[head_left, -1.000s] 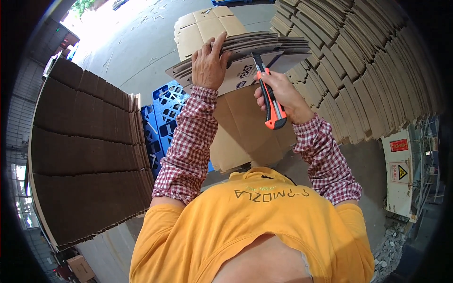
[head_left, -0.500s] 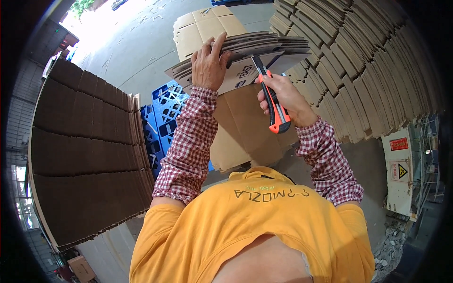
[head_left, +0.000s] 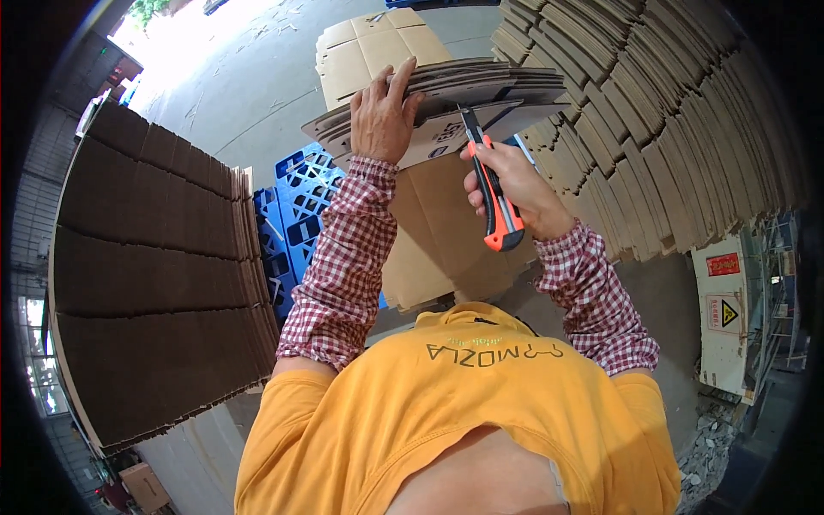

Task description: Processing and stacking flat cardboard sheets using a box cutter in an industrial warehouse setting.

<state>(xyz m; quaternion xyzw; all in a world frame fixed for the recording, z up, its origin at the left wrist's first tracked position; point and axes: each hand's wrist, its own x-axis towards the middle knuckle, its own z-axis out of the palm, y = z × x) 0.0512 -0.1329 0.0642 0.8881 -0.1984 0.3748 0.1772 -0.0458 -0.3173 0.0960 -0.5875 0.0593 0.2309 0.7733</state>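
The tall stacks of flattened cardboard on the right (head_left: 652,129) outsize everything else, with a dark cardboard stack (head_left: 154,257) on the left. Between them a blue pallet (head_left: 296,206) shows beside the flat tan cardboard (head_left: 438,232) nearest the body. Beyond that, straight ahead, is a bundle of cardboard sheets (head_left: 498,93), its long axis running left to right, its right end slightly farther from the body. The left hand (head_left: 382,124) is the nearer one, lying against the bundle's left half with fingers spread; whether they grip any sheets I cannot tell. The right hand (head_left: 519,180), short of the bundle and right of its middle, is closed round an orange-and-black utility knife (head_left: 491,190). The knife points far and slightly left, crosswise to the bundle, its blade tip overlapping the sheets; contact is unclear.
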